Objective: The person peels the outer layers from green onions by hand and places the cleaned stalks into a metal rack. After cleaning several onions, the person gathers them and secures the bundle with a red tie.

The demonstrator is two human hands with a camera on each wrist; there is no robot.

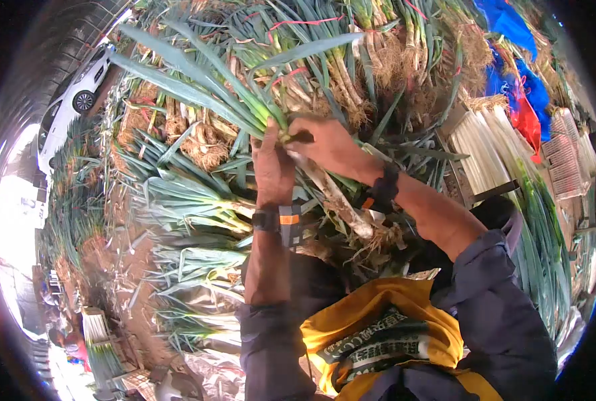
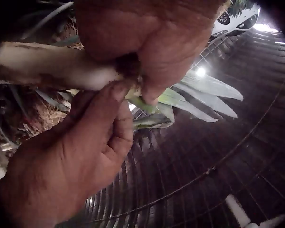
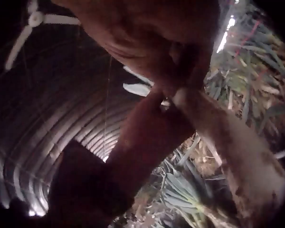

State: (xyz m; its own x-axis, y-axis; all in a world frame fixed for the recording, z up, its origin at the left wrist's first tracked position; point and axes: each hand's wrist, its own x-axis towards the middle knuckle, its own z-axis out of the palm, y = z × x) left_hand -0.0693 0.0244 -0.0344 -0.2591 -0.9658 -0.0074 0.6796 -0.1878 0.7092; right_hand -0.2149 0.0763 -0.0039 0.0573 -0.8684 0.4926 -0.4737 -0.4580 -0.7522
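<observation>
Left hand (image 1: pixel 273 164) and right hand (image 1: pixel 331 148) both curl in, pinching the leek (image 1: pixel 331 194) between them at its neck, likely to steady the join while leaves (image 1: pixel 191 95) and roots (image 1: pixel 386 239) stay free. Beyond, pink ties (image 1: pixel 311 22) seemingly keep bundles (image 1: pixel 348 83) together; farther off stands a car (image 1: pixel 62 121).

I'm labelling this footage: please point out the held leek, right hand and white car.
Held leek (image 1: pixel 332 194): head view, pale stalk.
Right hand (image 1: pixel 332 147): head view, hand's back.
White car (image 1: pixel 64 121): head view, side bodywork.
</observation>
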